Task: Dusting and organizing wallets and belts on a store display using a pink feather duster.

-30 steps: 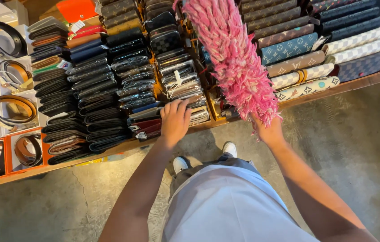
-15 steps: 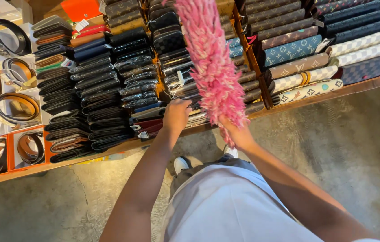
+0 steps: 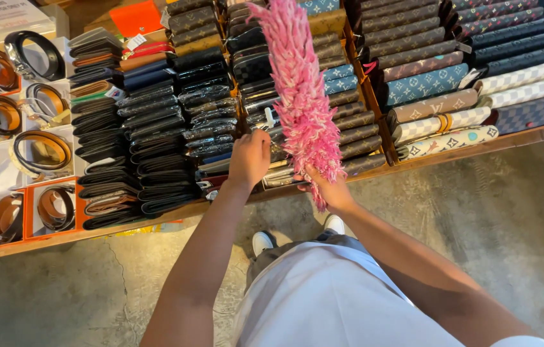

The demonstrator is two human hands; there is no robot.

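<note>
Both arms stretched fwd & down from the torso, 2 bare forearms in view. Left hand (image 3: 250, 157) knuckles up, fingers curled under, wrist straight. Right hand (image 3: 328, 188) lower & just beside it, fist closed in a grip, mostly hidden, forearm angled inward.

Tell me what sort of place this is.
Probably a shop or market stall: rows of wallets on a display table, coiled belts in boxes, and a pink duster held over them.

Tightly packed wallets (image 3: 156, 128) leave no gaps; the pink duster (image 3: 301, 96) blocks the middle rows.
</note>
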